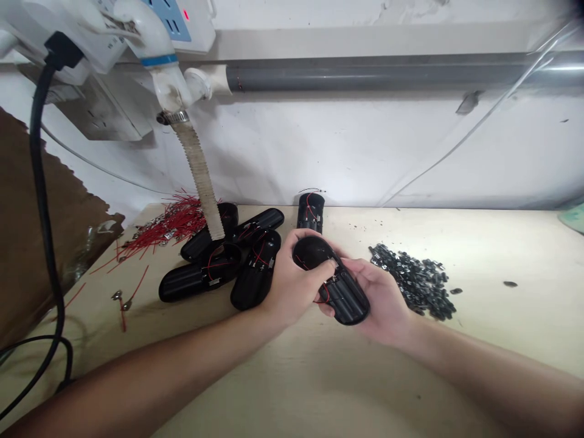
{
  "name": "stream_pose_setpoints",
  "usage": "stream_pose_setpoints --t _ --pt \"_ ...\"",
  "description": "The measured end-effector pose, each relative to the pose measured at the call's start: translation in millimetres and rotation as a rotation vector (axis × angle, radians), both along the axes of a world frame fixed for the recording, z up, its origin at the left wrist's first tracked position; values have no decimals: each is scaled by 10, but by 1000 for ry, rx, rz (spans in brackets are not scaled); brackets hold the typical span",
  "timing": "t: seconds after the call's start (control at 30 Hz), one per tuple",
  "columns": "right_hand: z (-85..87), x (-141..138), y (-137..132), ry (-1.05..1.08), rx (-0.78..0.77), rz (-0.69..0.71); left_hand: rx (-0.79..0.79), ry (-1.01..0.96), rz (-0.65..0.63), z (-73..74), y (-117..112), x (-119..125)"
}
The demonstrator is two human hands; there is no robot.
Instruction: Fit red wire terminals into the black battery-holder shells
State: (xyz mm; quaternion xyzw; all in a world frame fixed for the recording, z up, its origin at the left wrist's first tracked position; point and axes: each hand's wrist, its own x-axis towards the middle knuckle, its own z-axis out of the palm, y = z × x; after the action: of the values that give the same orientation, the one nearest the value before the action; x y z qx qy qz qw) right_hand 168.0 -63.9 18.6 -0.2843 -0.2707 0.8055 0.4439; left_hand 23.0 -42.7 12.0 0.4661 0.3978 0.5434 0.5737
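Battery holder point(344, 298) is being cradled in the right hand point(381, 304), the left hand point(294, 283) pinching its wired end steady above the worktop point(319, 377).

Legible markings: none. No text, label, brand, number or sign can be read on the black battery holder point(344, 298) or the power strip point(201, 27).

Left hand point(296, 281): bare, fingers curled, gripping from above; left forearm point(150, 365) extends from lower left. Right hand point(381, 302): bare, palm up, cupped; right forearm point(479, 359) extends from lower right.
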Motion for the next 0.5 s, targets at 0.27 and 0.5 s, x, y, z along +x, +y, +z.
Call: stream_pose_setpoints --t 0.27,0.5 --pt "-12 19 -9 9 -31 -10 -33 -39 -71 -2 0 -11" --pt "-51 30 37 -34 -27 9 -55 -30 -55 -52 22 -32"
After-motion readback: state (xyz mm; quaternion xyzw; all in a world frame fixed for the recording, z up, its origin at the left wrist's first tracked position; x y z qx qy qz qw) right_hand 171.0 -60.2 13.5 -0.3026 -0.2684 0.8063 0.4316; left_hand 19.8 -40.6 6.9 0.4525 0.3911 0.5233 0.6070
